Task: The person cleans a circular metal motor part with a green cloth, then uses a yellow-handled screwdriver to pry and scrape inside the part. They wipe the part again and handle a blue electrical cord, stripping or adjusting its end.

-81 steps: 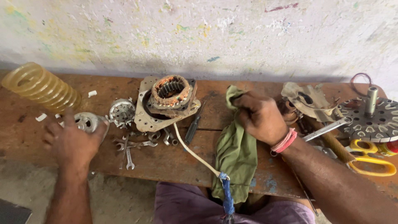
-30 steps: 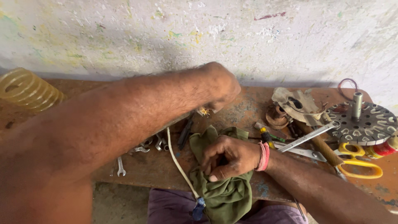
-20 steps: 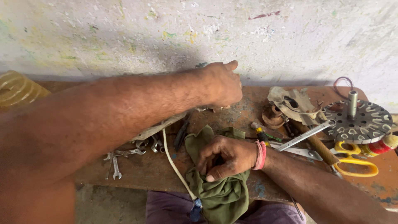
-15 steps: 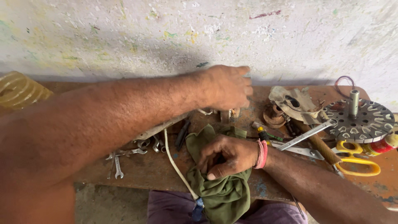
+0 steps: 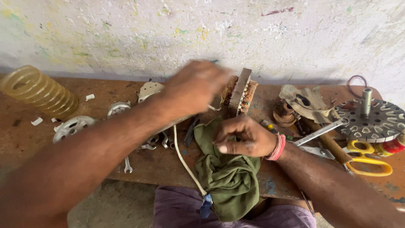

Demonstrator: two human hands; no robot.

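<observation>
Motor stator [image 5: 239, 90] standing on edge on bench [image 5: 291, 139], stripped parts lying around. Left hand [image 5: 195, 86] curled beside stator, grip unclear. Right hand [image 5: 244, 137] closed, pressing green cloth [image 5: 228, 177].

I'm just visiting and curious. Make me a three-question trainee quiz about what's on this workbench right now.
1. True or false: the right hand rests on the green cloth.
2. The yellow-handled scissors lie at which end of the bench: (a) left, (b) right?
3. Which hand reaches the copper-wound motor stator?

Key: 1 true. 2 b. 3 The left hand, though blurred, so its grip is unclear.
</observation>
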